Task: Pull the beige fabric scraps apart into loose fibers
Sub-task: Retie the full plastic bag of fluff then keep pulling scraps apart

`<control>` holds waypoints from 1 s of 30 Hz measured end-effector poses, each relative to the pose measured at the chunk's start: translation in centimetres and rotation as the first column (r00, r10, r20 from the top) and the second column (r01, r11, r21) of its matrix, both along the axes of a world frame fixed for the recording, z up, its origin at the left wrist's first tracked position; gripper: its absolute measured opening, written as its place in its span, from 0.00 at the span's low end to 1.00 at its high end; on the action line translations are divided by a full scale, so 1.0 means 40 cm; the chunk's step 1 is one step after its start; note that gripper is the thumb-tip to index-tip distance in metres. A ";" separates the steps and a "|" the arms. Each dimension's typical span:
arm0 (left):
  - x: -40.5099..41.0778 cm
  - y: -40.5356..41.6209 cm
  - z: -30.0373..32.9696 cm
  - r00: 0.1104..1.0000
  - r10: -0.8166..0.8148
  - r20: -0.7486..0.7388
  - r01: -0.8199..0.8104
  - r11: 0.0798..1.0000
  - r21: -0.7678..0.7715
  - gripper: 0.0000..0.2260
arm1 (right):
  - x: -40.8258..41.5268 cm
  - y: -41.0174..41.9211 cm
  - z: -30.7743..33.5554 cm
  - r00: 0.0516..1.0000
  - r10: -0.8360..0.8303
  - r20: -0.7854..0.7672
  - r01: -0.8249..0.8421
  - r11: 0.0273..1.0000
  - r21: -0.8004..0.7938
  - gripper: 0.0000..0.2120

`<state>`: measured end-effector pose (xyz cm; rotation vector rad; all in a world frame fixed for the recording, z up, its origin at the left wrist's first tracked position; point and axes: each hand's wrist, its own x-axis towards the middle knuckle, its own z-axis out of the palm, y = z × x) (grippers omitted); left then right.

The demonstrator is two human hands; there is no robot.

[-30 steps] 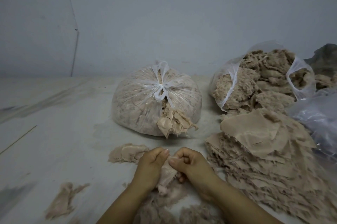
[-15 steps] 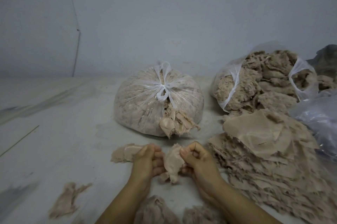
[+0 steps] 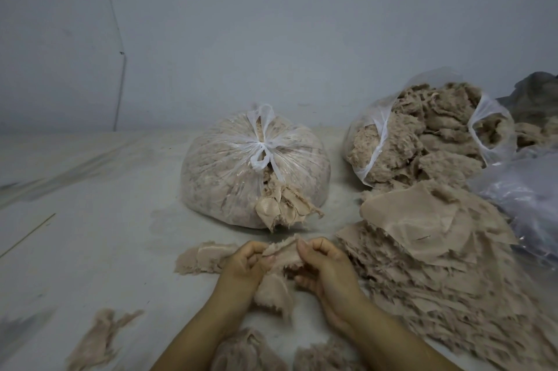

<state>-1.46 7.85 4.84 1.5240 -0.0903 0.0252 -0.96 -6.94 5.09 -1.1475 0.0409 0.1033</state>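
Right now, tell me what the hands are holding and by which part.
Both hold one beige fabric scrap: the left hand pinches its upper left edge, the right hand its upper right edge; the rest hangs below.

My left hand [image 3: 246, 262] and right hand [image 3: 321, 265] grip one beige scrap [image 3: 280, 256] between them, fingers curled into its frayed top edge while the rest of it hangs down toward the pale floor [image 3: 90, 234]. To my right lies a heap of flat fabric scraps [image 3: 422, 256]. Straight ahead sits a tied clear bag [image 3: 241, 177] with cloth poking out of a tear low on its front. Behind the heap an open bag [image 3: 422, 141] bulges with fluffy fibers. Small tufts [image 3: 99, 337] lie at my left, another scrap [image 3: 202, 259] just beyond my left hand, and loose fluff [image 3: 247, 352] between my forearms.
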 end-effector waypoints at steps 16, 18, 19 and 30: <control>0.003 0.014 0.008 0.964 -0.259 -0.066 0.257 0.966 -0.035 0.18 | 0.003 0.015 0.004 0.975 -0.213 0.069 0.220 0.969 -0.117 0.09; -0.001 0.020 0.007 0.947 -0.315 -0.065 0.315 0.949 -0.004 0.16 | 0.011 0.002 0.011 0.958 -0.278 0.074 0.284 0.955 -0.090 0.09; -0.004 0.024 0.005 0.943 -0.325 -0.065 0.326 0.945 0.009 0.16 | 0.017 -0.010 0.015 0.946 -0.315 0.079 0.322 0.943 -0.083 0.09; 0.018 0.020 0.010 0.985 -0.074 -0.156 0.018 0.942 -0.336 0.11 | 0.014 -0.033 0.014 0.998 0.041 -0.044 -0.038 0.997 0.068 0.08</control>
